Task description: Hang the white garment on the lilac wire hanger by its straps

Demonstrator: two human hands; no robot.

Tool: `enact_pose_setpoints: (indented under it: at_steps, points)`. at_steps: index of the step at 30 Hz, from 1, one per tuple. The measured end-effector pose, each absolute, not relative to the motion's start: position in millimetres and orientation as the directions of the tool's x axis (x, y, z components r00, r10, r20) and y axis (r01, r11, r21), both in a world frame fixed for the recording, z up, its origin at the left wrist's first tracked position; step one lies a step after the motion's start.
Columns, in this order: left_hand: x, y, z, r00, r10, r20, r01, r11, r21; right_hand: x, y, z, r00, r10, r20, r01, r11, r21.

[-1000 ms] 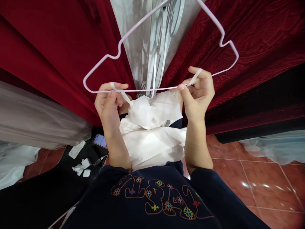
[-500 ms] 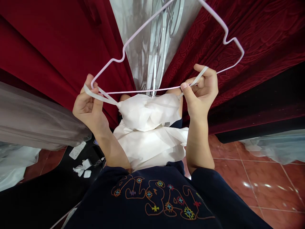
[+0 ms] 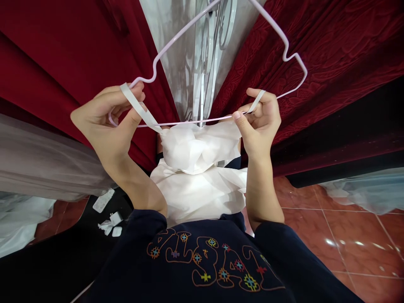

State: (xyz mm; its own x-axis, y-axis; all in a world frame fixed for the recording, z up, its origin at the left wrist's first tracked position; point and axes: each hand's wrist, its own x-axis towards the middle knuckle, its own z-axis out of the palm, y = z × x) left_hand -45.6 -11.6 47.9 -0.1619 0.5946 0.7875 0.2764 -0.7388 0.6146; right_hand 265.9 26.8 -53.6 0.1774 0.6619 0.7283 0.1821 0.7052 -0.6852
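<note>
A pale pink clothes hanger is held up in front of me, its top cut off by the frame edge. My left hand is closed round its left end, with a white strap looped over the fingers. At the other side, my right hand pinches the lower bar, and a second strap runs over its fingers. Both straps lead to a white garment, whose top edge sits just below the bar. The rest of its fabric lies bunched across my lap.
Dark red curtains hang on both sides of a shiny grey-white drape. On a black surface at left lie a white charger, a small white case and a clear phone-case-like piece. Red floor tiles show at right.
My left hand has turned and risen, and its strap now sits higher, near the hanger's left notch. The hanger has shifted left. My right hand moved slightly left, still pinching the bar.
</note>
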Motion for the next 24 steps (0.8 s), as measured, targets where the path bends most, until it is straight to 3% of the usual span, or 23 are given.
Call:
enact_pose_setpoints:
  at_steps: [6,11,16,24]
  points:
    - [-55,3,62,0.113,0.589,0.8,0.297,-0.789,0.538,264,29,-55,0.171,0.642,0.748,0.181,0.725,-0.664]
    - [-48,1,74,0.048,0.701,0.711,0.284,-0.692,0.663,262,28,-55,0.177,0.632,0.755,0.163,0.737,-0.655]
    - [-35,11,78,0.017,0.726,0.687,0.324,-0.654,0.684,262,26,-53,0.215,0.622,0.753,0.196,0.728,-0.657]
    - [-30,24,69,-0.077,0.75,0.657,0.225,-0.629,0.745,262,23,-51,0.228,0.626,0.745,0.195,0.721,-0.665]
